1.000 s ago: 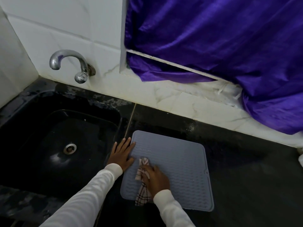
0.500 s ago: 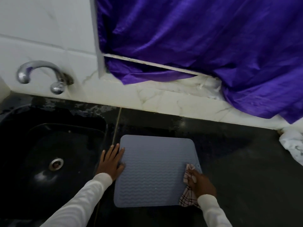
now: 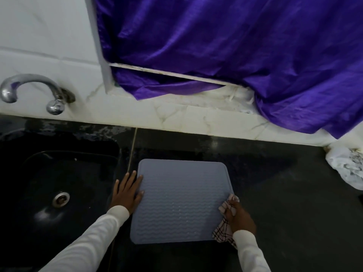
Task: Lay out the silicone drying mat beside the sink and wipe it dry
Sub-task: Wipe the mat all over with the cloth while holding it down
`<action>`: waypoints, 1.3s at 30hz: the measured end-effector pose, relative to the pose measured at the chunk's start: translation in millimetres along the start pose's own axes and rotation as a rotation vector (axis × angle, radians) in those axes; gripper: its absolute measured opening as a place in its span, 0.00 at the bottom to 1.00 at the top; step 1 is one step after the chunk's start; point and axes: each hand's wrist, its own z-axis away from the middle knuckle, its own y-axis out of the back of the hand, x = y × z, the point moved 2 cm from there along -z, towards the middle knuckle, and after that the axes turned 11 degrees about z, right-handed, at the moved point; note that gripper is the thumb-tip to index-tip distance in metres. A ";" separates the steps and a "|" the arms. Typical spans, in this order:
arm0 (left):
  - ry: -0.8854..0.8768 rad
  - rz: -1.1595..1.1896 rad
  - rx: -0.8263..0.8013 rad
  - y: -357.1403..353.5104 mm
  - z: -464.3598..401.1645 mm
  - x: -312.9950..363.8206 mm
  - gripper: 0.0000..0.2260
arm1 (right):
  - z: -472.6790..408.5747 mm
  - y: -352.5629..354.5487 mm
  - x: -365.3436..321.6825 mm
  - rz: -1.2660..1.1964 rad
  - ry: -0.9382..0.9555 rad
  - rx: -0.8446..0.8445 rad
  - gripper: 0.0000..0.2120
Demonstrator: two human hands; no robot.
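Note:
A grey silicone drying mat (image 3: 181, 199) with a wavy ridged surface lies flat on the black counter, just right of the sink (image 3: 49, 173). My left hand (image 3: 127, 191) rests flat with spread fingers on the mat's left edge. My right hand (image 3: 238, 216) is closed on a white checked cloth (image 3: 223, 231), pressed against the mat's right edge near its lower right corner. The cloth partly hides that corner.
A chrome tap (image 3: 33, 91) juts from the white tiled wall above the black sink, whose drain (image 3: 61, 199) shows. A purple curtain (image 3: 235, 55) hangs over the ledge behind. A crumpled white bag (image 3: 347, 165) sits at the counter's far right.
My right hand with the cloth swept from the mat's lower left across to its right edge and now sits there. My left hand stayed on the left edge.

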 end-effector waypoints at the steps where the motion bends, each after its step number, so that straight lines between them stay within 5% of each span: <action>1: 0.001 0.000 -0.001 0.9 1.7 -0.4 0.33 | 0.6 -3.2 0.6 -0.007 0.007 -0.006 0.31; 3: -0.004 0.004 0.006 2.5 4.1 -0.6 0.32 | 11.2 0.7 -8.4 -0.036 0.031 -0.016 0.32; 8: 0.000 -0.068 0.054 -2.0 2.6 0.8 0.30 | 73.0 18.5 -87.7 -0.180 0.339 -0.032 0.12; 13: -0.028 -0.071 0.046 -3.3 3.5 -6.3 0.29 | 135.3 -42.9 -175.4 -0.187 0.654 -0.168 0.08; 14: -0.036 -0.058 0.041 -3.4 3.1 -8.7 0.28 | 145.8 -55.3 -189.5 -0.133 0.693 -0.189 0.08; 17: -0.082 -0.022 0.043 -3.0 0.5 -10.9 0.29 | 162.4 -94.1 -206.5 0.007 0.805 -0.232 0.35; 21: -0.090 -0.060 0.043 -3.3 1.2 -10.8 0.32 | 157.2 -122.0 -196.5 0.249 0.758 -0.185 0.38; 25: -0.039 -0.088 0.012 -4.8 5.8 -9.2 0.30 | 152.3 -126.3 -191.0 0.360 0.719 -0.186 0.23; 39: -0.067 -0.091 0.013 0.6 7.3 -3.9 0.33 | 115.3 -95.9 -118.0 0.280 0.454 -0.066 0.26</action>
